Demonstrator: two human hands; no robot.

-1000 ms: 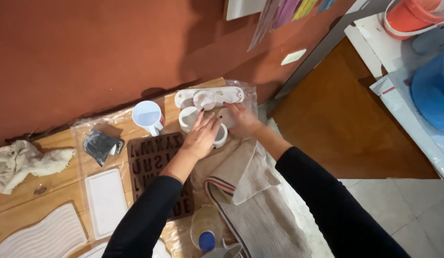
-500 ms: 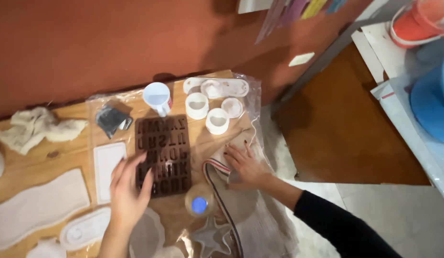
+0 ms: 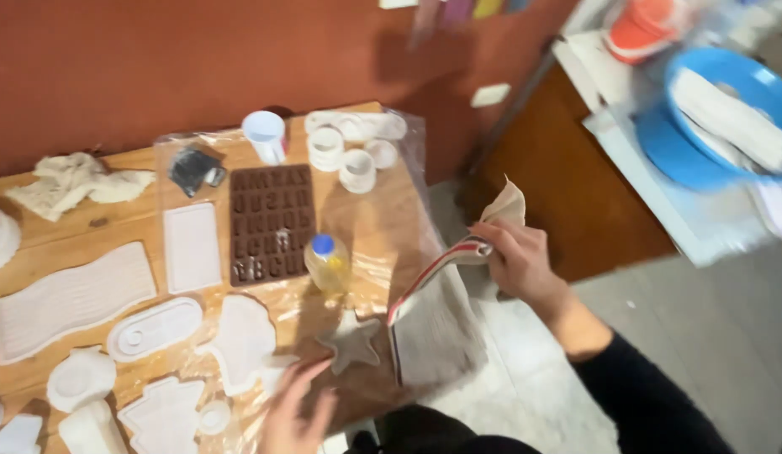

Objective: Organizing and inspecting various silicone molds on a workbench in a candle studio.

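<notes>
My right hand (image 3: 513,259) grips a beige cloth with a red stripe (image 3: 441,311) and holds its upper end off the right edge of the wooden table (image 3: 370,214); the rest hangs down over the table's corner. My left hand (image 3: 297,405) is low at the front, fingers apart, blurred, just below a grey star-shaped mould (image 3: 351,340), holding nothing. A small bottle of yellow liquid with a blue cap (image 3: 326,262) stands next to a brown letter mould (image 3: 271,222).
Clear plastic sheeting covers the table. On it lie several white moulds (image 3: 240,340), a white rectangular tray (image 3: 192,246), a white cup (image 3: 266,134), round white pieces (image 3: 356,168) and a crumpled rag (image 3: 76,181). A blue basin (image 3: 715,126) and an orange bowl (image 3: 647,29) sit at right.
The view has swung left and down. My right hand has lifted the striped cloth off the table to the right. My left hand has dropped from the brown mould toward the star mould.
</notes>
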